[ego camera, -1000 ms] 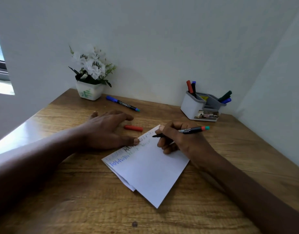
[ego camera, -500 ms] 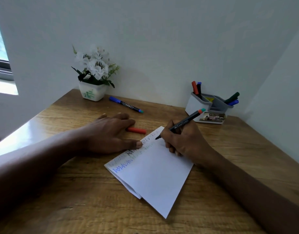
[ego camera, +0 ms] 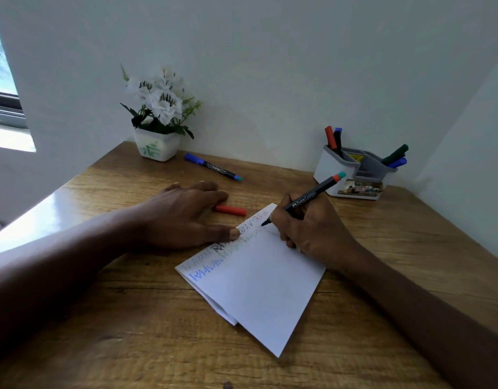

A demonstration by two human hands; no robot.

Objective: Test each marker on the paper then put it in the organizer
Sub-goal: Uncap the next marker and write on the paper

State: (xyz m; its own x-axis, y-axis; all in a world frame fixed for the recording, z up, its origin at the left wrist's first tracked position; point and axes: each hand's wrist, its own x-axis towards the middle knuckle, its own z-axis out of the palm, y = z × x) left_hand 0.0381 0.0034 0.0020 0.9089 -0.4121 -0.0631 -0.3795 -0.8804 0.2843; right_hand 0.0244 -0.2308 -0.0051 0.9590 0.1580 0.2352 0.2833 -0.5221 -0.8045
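Glossy wood-grain bench (ego camera: 129,318), matt white paper (ego camera: 259,290).
The organizer (ego camera: 330,169) looks smooth grey-white plastic; the flowerpot (ego camera: 156,147) shiny, ceramic-like.

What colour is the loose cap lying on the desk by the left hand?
The cap is red, seen best in the head view, beside the left hand.

"FABER-CASTELL" is printed in white along the barrel of the black marker (ego camera: 304,200). On the paper (ego camera: 259,290), rows of handwritten capitals are set along the upper edge: a blue row can be read roughly as "RAAVIN" and a dark row further up as "RAAV"; the rest cannot be made out. On the front label of the organizer (ego camera: 330,169), only "OPL" is legible. White print on the blue-capped marker (ego camera: 214,167) is too small to be read.
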